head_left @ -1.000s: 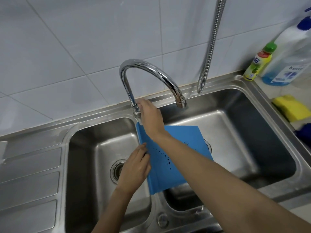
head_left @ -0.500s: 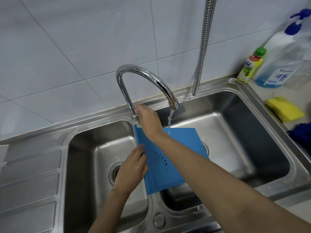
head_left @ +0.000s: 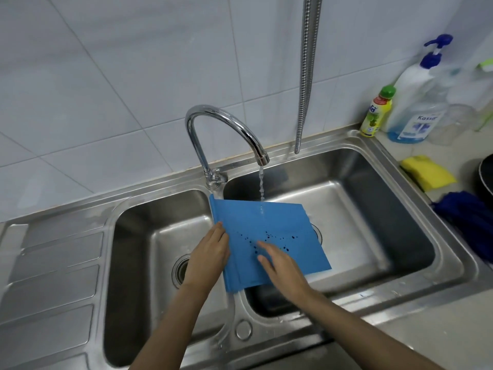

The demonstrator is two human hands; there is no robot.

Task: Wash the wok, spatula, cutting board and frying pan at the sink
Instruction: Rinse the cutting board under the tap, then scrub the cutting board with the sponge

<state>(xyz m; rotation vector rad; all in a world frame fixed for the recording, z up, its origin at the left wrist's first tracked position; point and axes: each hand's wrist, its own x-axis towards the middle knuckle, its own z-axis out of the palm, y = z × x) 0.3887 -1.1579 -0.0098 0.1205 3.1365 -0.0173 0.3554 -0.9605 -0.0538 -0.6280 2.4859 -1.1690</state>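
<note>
Over the right basin of the sink (head_left: 400,295), water from the tap (head_left: 226,124) hits the blue cutting board (head_left: 288,225), its left edge gripped by the left hand (head_left: 208,256) while the right hand (head_left: 282,265) lies flat on it, fingers relaxed.

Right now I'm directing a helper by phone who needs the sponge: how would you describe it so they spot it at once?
Start at the stainless steel double sink and go to the counter along its right rim. Past the row of bottles in the back corner lies the yellow rectangular sponge, flat on the counter. It is the only yellow thing there, nearer the wall than the crumpled dark blue cloth.
</note>
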